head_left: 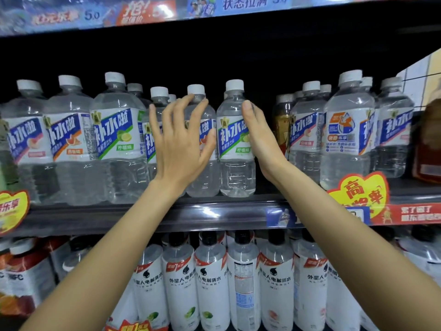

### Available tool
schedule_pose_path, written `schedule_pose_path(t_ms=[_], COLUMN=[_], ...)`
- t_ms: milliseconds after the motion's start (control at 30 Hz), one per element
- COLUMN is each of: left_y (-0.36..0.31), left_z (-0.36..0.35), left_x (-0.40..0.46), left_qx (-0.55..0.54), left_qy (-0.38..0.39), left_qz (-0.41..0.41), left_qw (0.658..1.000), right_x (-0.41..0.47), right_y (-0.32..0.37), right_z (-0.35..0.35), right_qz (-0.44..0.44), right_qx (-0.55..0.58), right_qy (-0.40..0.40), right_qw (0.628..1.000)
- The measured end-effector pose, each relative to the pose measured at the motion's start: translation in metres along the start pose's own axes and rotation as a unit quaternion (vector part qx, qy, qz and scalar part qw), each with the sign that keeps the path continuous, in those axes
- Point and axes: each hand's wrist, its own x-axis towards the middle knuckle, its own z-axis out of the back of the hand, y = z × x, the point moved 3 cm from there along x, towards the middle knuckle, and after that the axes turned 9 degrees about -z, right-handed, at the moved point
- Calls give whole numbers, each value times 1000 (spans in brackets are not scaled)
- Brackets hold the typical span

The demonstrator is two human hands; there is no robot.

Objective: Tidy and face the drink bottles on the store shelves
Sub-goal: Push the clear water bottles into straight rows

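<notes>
On the middle shelf [191, 213] two small clear bottles with white caps stand side by side. My left hand [179, 144] is spread in front of the left one [205, 177], hiding most of its label. Its fingertips reach the neck and the thumb touches the side. The right one, a lime-label bottle [232, 149], faces forward. My right hand [260, 142] lies flat with straight fingers against that bottle's right side. Neither hand is closed around a bottle.
Larger bottles of the same drink fill the shelf to the left [71, 139] and right [348, 130]. A dark gap with an amber bottle [281, 120] lies behind my right hand. White-labelled bottles [212, 283] crowd the shelf below. A yellow promo tag [358, 194] sticks up at right.
</notes>
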Motion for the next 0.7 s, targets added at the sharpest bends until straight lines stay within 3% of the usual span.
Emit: schedule_pose_path(t_ms=[100,233,300,400,467,533,600,700], left_y=[-25,-77,-105,-147,-160,-175,-187,-197], left_z=[17,31,29,12,-5,-22,-32,-38], left_x=[1,4,9,23,30,37,42,46], left_qx=[-59,-177,-208,-233,-262,-331,-414,-432], left_qy=[-69,-120,-121,-54,21,76,112,122], left_qz=[-20,-106,-114,-73,-25,38,97,136], left_qw=[996,971,964,968,965,940,898,883], right_x=[-12,-51,-70,-89,-90,-86,-79,-70], right_y=[6,17,20,22,20,18,14,10], right_z=[15,60,94,148,169,189,202,205], right_qz=[27,143,205,253,251,225,146,19], right_qx=[-50,-135,-183,-256,-274,-302,-296,-213], right_qy=[-22,-61,-89,-162,-215,-227,-171,-80], right_qw=[998,979,957,919,903,898,929,974])
